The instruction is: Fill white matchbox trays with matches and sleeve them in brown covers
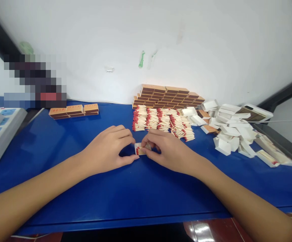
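Note:
A white matchbox tray (pixel 135 149) with red-headed matches (pixel 139 151) in it lies on the blue table, between my two hands. My left hand (pixel 113 148) grips the tray's left end, thumb at the near corner and forefinger at the far one. Over the right part of the tray, my right hand (pixel 165 148) has thumb and fingers closed on matches inside it; those fingers hide part of the contents. Just beyond the hands, loose matches (pixel 165 119) lie in several rough heaps.
Stacked brown matchboxes (pixel 168 95) stand against the wall. More matchboxes (pixel 74 110) form a row at left. A pile of white empty trays (pixel 234 127) lies at right, near a phone (pixel 255 112) and a dark tray (pixel 284 141). A power strip (pixel 4 131) sits far left.

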Available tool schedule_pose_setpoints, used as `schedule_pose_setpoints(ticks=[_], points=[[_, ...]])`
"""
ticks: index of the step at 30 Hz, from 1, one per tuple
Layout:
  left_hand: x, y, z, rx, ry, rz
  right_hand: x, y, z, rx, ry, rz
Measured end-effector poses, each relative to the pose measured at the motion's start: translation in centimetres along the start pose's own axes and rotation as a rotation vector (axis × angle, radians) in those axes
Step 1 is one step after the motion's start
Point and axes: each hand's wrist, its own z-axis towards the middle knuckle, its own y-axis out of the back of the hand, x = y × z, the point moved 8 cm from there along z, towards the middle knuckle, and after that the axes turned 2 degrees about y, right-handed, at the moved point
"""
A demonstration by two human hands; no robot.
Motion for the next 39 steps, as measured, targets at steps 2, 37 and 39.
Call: schedule_pose_setpoints(ticks=[2, 37, 39], points=[[0.0, 0.0, 0.0, 0.006, 0.002, 0.0, -0.2, -0.2, 0.0, 0.005, -0.015, -0.024], [0.1, -0.1, -0.1, 0.036, 0.017, -0.002, -8.9, 3.8, -0.6, 0.12, -0.212, -0.192], [0.1, -0.1, -0.1, 0.037, 0.02, -0.005, -8.9, 3.8, -0.6, 0.127, -0.224, -0.195]])
